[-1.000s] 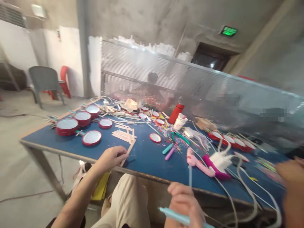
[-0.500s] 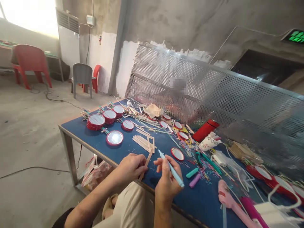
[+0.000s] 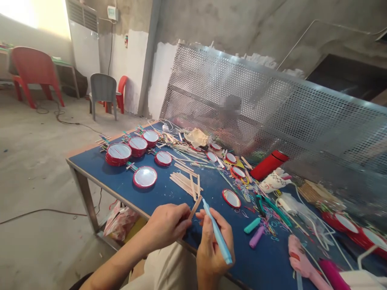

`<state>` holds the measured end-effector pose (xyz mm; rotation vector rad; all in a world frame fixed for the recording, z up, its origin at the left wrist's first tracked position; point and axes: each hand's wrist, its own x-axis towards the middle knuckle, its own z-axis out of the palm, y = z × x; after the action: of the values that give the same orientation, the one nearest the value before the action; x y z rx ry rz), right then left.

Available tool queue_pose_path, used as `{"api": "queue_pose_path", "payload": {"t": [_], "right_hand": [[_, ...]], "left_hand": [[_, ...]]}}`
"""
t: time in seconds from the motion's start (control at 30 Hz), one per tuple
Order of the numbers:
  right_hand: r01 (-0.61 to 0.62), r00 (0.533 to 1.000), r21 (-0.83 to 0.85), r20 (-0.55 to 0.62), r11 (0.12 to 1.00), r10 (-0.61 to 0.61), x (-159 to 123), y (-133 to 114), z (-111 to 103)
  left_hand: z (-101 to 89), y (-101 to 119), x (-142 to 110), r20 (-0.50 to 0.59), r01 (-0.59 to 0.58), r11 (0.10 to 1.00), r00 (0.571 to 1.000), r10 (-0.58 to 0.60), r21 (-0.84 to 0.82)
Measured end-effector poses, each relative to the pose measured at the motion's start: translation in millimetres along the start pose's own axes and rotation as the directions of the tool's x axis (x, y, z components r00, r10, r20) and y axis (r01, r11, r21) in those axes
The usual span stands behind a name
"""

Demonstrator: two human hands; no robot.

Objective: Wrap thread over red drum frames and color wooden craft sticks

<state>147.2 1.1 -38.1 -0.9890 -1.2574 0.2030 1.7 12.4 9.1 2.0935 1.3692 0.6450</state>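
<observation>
My left hand (image 3: 167, 225) is closed on a wooden craft stick (image 3: 196, 206), pinching it near the table's front edge. The stick slants up and away from the fingers. In my right hand (image 3: 208, 245) is a light blue marker pen (image 3: 218, 233), its tip pointing away from me, right by the stick's far end. Whether the tip touches the wood I cannot tell. Just beyond lie several loose craft sticks (image 3: 183, 183), two of them crossing the others. To the right of the pen rests a round red-rimmed disc (image 3: 231, 198).
Stacked red-rimmed discs (image 3: 118, 154) stand at the left on the blue table (image 3: 121, 183). A red bottle (image 3: 269, 164), a paper cup (image 3: 273, 181), pen caps (image 3: 256, 237), rubber bands and a pink glue gun (image 3: 304, 259) lie to the right. A perforated metal panel (image 3: 205, 80) rises behind.
The pen has come closer to the stick, its tip now beside the stick's far end. My left hand has shifted slightly along with the stick. The view has tilted down a little.
</observation>
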Motion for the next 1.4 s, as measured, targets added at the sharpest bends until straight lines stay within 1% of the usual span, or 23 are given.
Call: {"api": "queue_pose_path", "payload": {"t": [0.1, 0.23, 0.4, 0.5, 0.6, 0.7, 0.8, 0.9, 1.0, 1.1, 1.17, 1.3, 1.4], "right_hand": [[0.028, 0.999, -0.006, 0.026, 1.000, -0.028, -1.4, 3.2, -0.9], [0.044, 0.998, -0.014, 0.035, 0.999, -0.044, -2.5, 4.2, -1.8], [0.050, 0.997, -0.027, 0.058, 0.998, -0.049, -2.6, 4.3, -2.5], [0.050, 0.998, -0.058, 0.048, 0.997, -0.047, -1.5, 3.6, -1.7], [0.019, 1.000, -0.076, 0.011, 0.997, -0.018, -0.2, 0.4, -0.5], [-0.019, 1.000, -0.029, -0.023, 0.999, 0.018, -0.6, -3.2, -0.8], [-0.005, 1.000, 0.008, -0.006, 1.000, 0.005, -2.5, -2.5, -2.3], [0.003, 0.999, -0.021, 0.037, 1.000, -0.002, -2.5, 2.6, -3.0], [0.040, 0.999, -0.031, 0.015, 0.999, -0.039, -0.7, 6.0, -2.3], [-0.006, 1.000, -0.008, -0.029, 1.000, 0.006, -0.9, 3.1, -1.1], [-0.045, 0.998, 0.003, -0.035, 0.999, 0.045, -2.0, -0.3, -0.5], [0.018, 1.000, 0.008, 0.009, 1.000, -0.018, -2.0, -2.9, -0.2], [0.039, 0.999, -0.011, 0.021, 0.999, -0.039, -0.6, -1.8, -0.3]], "left_hand": [[-0.2, 0.8, -0.6, 0.015, 0.010, 1.000, 1.000, -0.010, -0.004], [1.4, -0.6, -1.4, -0.009, -0.002, 1.000, 1.000, 0.002, -0.002], [3.1, -4.2, -1.8, -0.028, -0.031, 0.998, 0.999, 0.030, -0.050], [2.5, -4.2, -1.9, -0.024, -0.044, 0.996, 0.999, 0.042, -0.080], [0.8, -1.8, -2.2, -0.014, -0.018, 0.997, 1.000, 0.017, -0.081], [-0.7, 0.5, -2.6, 0.000, 0.016, 0.997, 1.000, -0.016, -0.072], [-1.2, 0.8, -2.7, 0.012, 0.027, 0.997, 1.000, -0.026, -0.078], [-0.6, -0.5, -1.9, 0.008, 0.012, 0.997, 1.000, -0.012, -0.076], [0.1, -1.4, -1.0, -0.002, 0.017, 0.998, 1.000, -0.017, -0.056], [0.2, -0.9, -1.6, 0.001, 0.026, 0.998, 1.000, -0.026, -0.056], [-0.4, 0.0, -2.4, 0.005, 0.025, 0.998, 1.000, -0.025, -0.062], [-2.3, 2.3, -3.3, 0.007, 0.022, 0.996, 1.000, -0.021, -0.083], [-3.0, 3.1, -2.6, 0.013, 0.021, 0.996, 1.000, -0.020, -0.082]]}}
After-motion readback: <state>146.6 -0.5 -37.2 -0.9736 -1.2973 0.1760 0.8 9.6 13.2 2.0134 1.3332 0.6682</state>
